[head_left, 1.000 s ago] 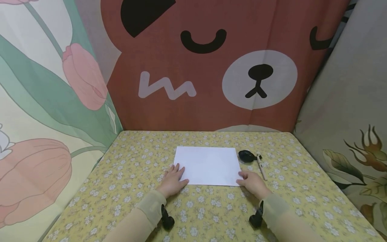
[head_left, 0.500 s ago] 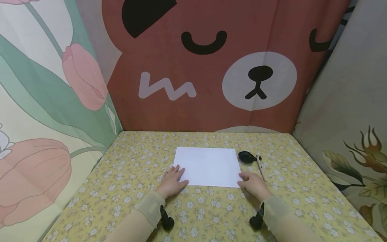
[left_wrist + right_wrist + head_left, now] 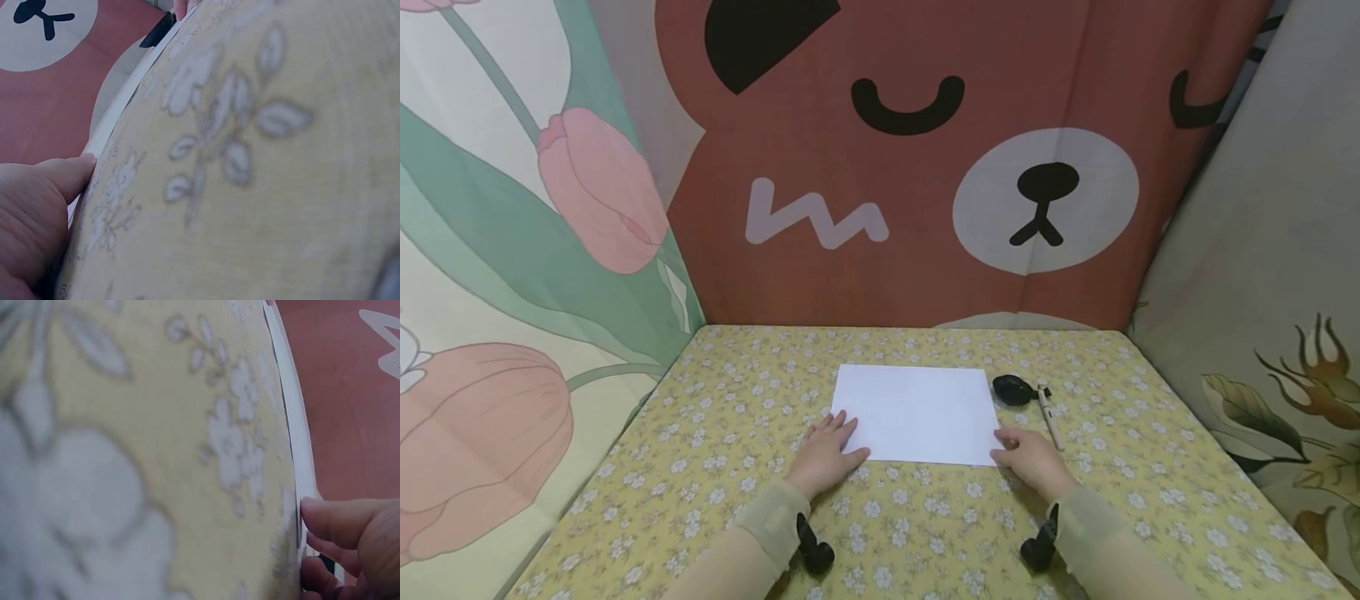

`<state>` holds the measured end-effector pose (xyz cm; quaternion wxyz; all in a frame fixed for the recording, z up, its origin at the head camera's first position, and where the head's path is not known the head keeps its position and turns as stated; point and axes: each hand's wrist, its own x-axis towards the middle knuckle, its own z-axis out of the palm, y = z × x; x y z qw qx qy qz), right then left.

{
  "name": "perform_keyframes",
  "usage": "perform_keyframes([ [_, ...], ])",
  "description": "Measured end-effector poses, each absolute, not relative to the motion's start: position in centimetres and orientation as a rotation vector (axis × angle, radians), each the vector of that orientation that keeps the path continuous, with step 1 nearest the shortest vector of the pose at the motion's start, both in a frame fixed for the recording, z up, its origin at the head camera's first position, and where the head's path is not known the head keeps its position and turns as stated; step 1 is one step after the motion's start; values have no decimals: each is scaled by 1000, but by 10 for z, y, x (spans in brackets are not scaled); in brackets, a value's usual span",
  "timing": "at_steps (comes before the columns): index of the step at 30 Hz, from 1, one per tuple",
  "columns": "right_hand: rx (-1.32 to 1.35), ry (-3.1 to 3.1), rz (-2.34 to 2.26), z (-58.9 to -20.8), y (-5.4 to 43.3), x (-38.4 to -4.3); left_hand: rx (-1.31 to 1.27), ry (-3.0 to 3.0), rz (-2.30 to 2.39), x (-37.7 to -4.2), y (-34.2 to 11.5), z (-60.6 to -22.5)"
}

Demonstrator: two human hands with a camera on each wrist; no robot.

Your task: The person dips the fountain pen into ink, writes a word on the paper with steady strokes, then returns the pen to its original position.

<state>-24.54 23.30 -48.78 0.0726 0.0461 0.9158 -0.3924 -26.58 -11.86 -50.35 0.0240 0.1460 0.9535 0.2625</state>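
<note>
A blank white sheet of paper (image 3: 917, 412) lies flat on the floral tablecloth in the head view. My left hand (image 3: 825, 454) rests at its near left corner, fingers spread along the left side and thumb on the near edge. In the left wrist view, the left thumb (image 3: 72, 175) touches the paper's rim. At the near right corner, my right hand (image 3: 1032, 458) holds the paper's edge between thumb and curled fingers. The right wrist view has the right thumb (image 3: 337, 522) on the edge, with the other fingers bent below it.
Right of the paper lie a black bulb-shaped object (image 3: 1013, 390) with a narrow end and a beige pen (image 3: 1051, 417). The yellow floral tablecloth (image 3: 917, 533) covers the table. Patterned cloth walls stand at the back (image 3: 820, 283), left and right.
</note>
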Motion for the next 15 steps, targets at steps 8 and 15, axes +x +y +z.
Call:
perform_keyframes([
  [8,117,2810,-1097,-477,241,-246,470,2968,788,-266,-119,-504],
  [15,242,2970,-1152,-466,270,-246,455,2984,748,-268,-119,-510],
])
